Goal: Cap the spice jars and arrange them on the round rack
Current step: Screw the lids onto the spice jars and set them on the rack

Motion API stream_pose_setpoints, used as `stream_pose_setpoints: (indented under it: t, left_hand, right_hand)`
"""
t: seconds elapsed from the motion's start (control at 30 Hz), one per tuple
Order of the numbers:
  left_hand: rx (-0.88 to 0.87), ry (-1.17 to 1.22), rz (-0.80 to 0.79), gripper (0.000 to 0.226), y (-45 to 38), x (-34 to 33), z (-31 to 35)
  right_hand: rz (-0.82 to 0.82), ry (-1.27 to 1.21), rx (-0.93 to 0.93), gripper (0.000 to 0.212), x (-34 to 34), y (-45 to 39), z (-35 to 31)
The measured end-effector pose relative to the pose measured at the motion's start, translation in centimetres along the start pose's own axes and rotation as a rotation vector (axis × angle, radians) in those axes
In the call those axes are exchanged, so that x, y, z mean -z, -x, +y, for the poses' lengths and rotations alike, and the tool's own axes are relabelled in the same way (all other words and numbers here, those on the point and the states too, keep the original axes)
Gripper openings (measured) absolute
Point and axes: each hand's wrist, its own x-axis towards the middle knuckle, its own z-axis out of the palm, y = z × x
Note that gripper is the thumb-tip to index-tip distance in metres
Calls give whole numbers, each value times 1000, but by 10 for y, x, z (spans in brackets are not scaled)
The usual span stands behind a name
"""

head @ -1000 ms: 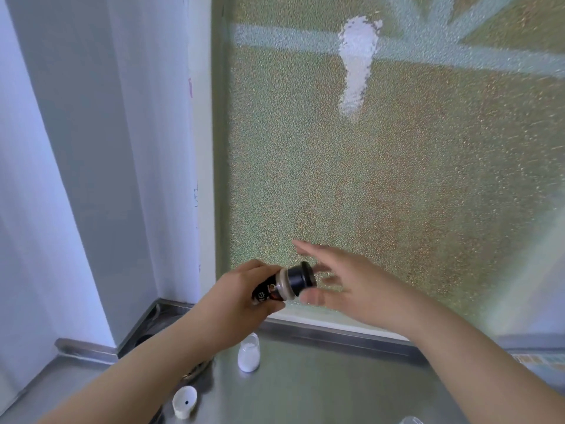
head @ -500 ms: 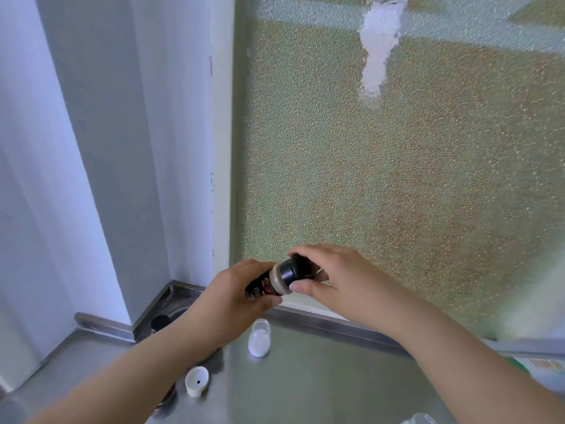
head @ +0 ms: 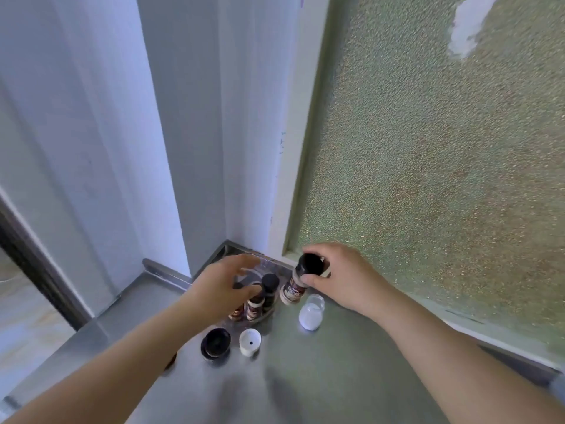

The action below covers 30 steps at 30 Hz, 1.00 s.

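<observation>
Right hand grips the capped spice jar by its black lid, just right of the round rack; left hand hovers over the rack, fingers relaxed.

head cam; fwd-down, close over counter

A capped spice jar is gripped by its black cap in the right hand, tilted above the steel bench. The left hand is held open over the round rack, where capped jars are seated. An uncapped white jar, a white cap and a black cap are placed nearby.
</observation>
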Motion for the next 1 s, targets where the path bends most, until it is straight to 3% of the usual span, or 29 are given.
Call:
stream_pose_setpoints:
  t: [0.17,0.47,0.6,0.73,1.0]
  left_hand:
    - [14,-172,-43,38,-7,6,-46]
    - [-236,-568,-345,58,-51,-59,-95]
    - [-369,-684,-335,73,-52,-72,-123]
    - [-461,-717,-321,71,-51,-60,-136]
    - [-389,-647,-199,54,-45,-26,-150]
  right_hand:
    - [-18,17,-87,44,-30,-36,14]
    - [-3,15,-184,51,-62,-66,33]
    - [18,60,-206,48,-62,-71,42]
    - [3,62,-206,48,-64,-76,46]
    - [-149,-3,-151,50,-96,-89,35]
